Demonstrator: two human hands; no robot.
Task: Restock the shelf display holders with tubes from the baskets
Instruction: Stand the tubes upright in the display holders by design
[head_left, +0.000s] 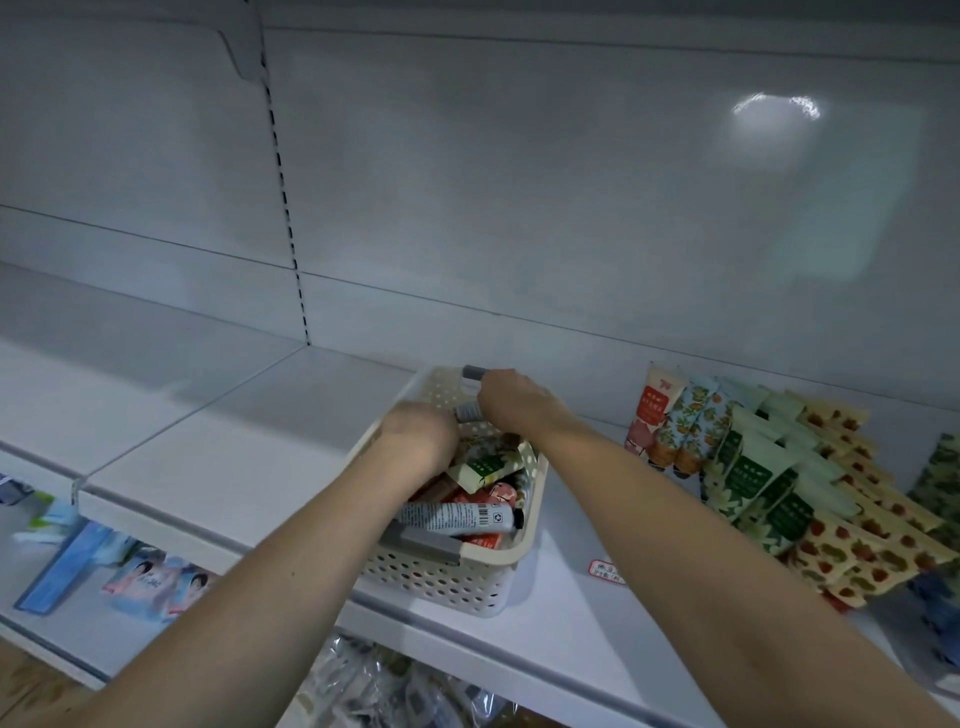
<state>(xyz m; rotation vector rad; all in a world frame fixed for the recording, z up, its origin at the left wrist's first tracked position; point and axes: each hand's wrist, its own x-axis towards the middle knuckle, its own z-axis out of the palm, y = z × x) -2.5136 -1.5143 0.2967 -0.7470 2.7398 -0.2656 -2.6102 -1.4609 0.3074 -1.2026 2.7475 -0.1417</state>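
A cream perforated basket (441, 577) with grey handles sits on the white shelf (208, 457), filled with several hand-cream tubes. A white tube with a barcode (457, 517) lies across the top of the pile. My left hand (415, 441) reaches into the basket's left side, fingers curled down among the tubes; what it holds is hidden. My right hand (511, 402) is over the basket's far end and grips a grey-capped tube (467, 411). Rows of tubes (753, 467) stand displayed to the right.
The shelf's back panel (519, 208) rises behind the basket. A small red-bordered price tag (605, 571) lies on the shelf right of the basket. Packaged goods sit on the lower shelf at left (150, 582) and below the shelf edge (395, 691).
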